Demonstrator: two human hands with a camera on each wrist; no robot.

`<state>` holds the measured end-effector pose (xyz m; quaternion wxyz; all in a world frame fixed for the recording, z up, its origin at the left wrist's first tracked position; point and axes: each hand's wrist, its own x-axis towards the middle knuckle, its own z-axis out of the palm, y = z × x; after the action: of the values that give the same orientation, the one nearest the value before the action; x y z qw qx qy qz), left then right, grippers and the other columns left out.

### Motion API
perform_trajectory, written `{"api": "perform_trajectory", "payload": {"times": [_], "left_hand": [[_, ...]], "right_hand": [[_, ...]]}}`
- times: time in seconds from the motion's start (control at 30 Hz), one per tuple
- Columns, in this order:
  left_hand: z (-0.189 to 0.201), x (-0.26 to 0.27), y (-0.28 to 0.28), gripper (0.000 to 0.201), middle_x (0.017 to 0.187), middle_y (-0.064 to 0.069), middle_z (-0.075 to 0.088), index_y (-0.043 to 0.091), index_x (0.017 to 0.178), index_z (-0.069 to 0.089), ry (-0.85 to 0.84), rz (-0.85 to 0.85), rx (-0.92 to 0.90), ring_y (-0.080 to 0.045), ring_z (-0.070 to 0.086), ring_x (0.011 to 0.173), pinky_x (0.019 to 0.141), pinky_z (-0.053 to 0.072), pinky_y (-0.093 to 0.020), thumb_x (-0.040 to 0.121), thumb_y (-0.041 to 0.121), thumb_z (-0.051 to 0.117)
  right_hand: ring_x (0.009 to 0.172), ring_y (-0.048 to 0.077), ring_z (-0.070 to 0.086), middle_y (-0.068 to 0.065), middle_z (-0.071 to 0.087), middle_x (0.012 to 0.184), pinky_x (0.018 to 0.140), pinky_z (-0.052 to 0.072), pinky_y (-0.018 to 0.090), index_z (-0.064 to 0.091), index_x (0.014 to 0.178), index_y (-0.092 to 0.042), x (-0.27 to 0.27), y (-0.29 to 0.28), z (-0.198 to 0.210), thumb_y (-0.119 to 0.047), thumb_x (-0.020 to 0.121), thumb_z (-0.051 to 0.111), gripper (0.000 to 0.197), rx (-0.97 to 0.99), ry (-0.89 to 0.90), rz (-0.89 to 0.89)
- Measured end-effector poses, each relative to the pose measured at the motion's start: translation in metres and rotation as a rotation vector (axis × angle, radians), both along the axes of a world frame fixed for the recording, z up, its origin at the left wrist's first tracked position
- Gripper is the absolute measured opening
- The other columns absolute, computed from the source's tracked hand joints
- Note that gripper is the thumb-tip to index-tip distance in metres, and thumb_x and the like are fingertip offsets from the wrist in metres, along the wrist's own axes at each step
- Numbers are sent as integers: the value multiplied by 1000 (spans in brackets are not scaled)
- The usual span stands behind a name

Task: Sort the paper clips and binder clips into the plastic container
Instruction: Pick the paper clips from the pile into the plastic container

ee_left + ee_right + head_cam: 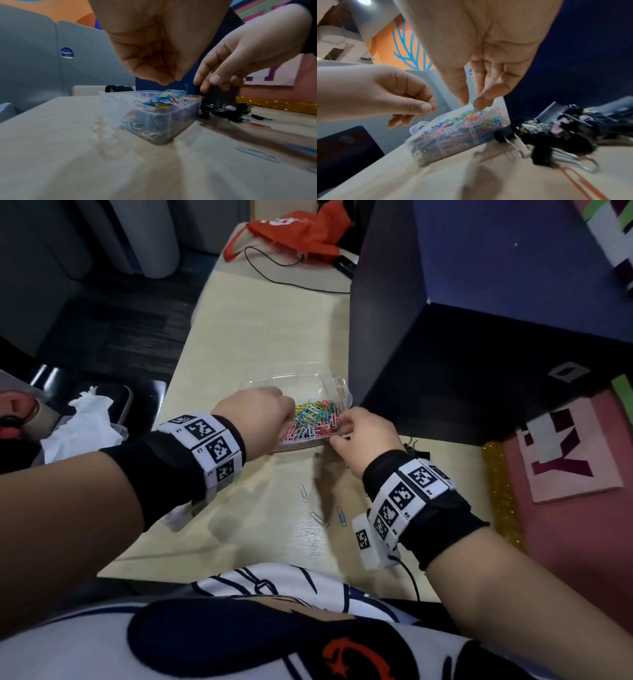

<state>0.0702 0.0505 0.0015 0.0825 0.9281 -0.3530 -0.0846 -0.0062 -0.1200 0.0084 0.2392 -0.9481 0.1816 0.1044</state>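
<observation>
Hands — directly over plastic container

Black wristbands carry white square-coded tags; white shirt with navy print.

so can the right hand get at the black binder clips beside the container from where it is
Probably yes. The right hand hangs over the container edge, and the binder clips lie just to its right on the table, with nothing covering them.
</observation>
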Motion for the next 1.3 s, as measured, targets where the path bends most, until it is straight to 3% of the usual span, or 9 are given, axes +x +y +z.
{"api": "perform_trajectory", "payload": {"times": [0.07,0.2,0.27,0.47,0.6,0.83,1.07,1.17,1.3], "left_hand": [[-6,-11,-3,22,98,-6,57,16,97,60,6,-52,34,-31,60,89,72,52,-39,93,28,43],[-20,-35,-14,26,110,-4,55,18,112,58,68,-225,214,-29,59,98,76,52,-39,94,27,42],[-29,-43,-18,27,112,-3,53,21,116,56,95,-319,274,-28,59,98,76,53,-40,92,25,44],[-39,-50,-26,18,100,-5,55,16,105,57,55,-385,404,-29,59,89,66,52,-38,88,14,53],[-38,-50,-28,15,101,-6,57,13,103,58,59,-363,453,-28,59,89,63,44,-36,91,16,48],[-42,-54,-24,14,100,-6,56,14,102,57,92,-306,479,-27,59,89,61,41,-32,89,16,54],[-42,-58,-14,11,101,-4,54,15,102,55,103,-277,449,-27,59,92,60,41,-33,93,19,51],[-37,-53,-8,11,103,-3,56,18,100,56,56,-253,343,-25,60,91,63,46,-34,92,24,52],[-21,-37,-1,17,105,-4,56,16,101,56,34,-168,202,-27,59,92,68,44,-33,96,28,44]], "right_hand": [[107,22,57,4,62,115,91,44,28,57,120,-19,-9,-4,-6,-25,87,59,34,-34,50,-6],[99,24,61,6,65,107,81,50,29,63,109,-14,-33,-4,-11,-30,85,63,29,-179,423,162],[96,24,62,6,65,103,77,53,29,64,105,-14,-45,2,-16,-28,79,66,30,-223,517,248],[105,31,59,12,63,111,83,51,34,56,115,-9,-60,17,-29,-14,85,57,31,-164,418,258],[106,32,57,14,60,112,82,47,34,55,113,-7,-63,24,-26,-24,87,59,31,-168,360,279],[106,32,59,12,64,110,79,48,31,61,113,-11,-57,25,-27,-13,89,51,26,-179,356,262],[109,31,59,13,62,117,86,51,34,55,120,-10,-55,27,-30,-8,88,49,33,-143,401,247],[110,33,58,14,60,119,85,48,34,51,124,-8,-55,30,-32,-11,89,50,35,-160,426,277],[106,32,59,13,62,115,81,48,33,55,115,-8,-48,30,-26,-18,88,56,29,-204,445,353]]}}
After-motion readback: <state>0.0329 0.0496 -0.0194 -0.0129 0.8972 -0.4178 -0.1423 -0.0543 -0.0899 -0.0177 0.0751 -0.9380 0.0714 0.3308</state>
